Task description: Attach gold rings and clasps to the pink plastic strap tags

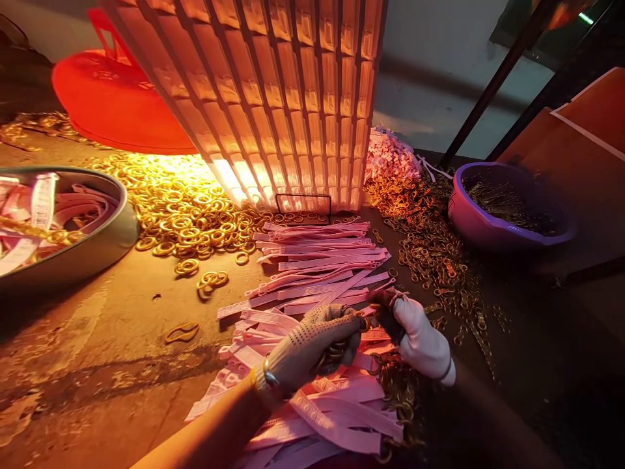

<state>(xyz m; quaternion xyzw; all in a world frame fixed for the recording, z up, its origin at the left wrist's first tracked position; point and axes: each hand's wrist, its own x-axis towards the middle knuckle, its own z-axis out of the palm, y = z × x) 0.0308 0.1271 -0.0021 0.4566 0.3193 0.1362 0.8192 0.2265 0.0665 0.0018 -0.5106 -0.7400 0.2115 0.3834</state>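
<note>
My left hand [325, 342], in a dotted knit glove with a metal band at the wrist, is closed around several brass-coloured rings [333, 354]. Its thumb and forefinger meet the fingertips of my right hand [415, 332]. That hand wears a white glove with dark fingertips, pinched on something small that I cannot make out. Below both hands lies a loose pile of pink straps [336, 423], with rings [406, 394] along its right side. Just beyond them, more pink straps [332, 251] lie side by side.
A tall ribbed panel [288, 98] stands behind the straps, lit from below. Loose rings [195, 218] are heaped at left, near a metal basin [105, 244] and a red object [117, 104]. Small metal clasps [430, 247] spread towards a purple bowl [488, 225] at right.
</note>
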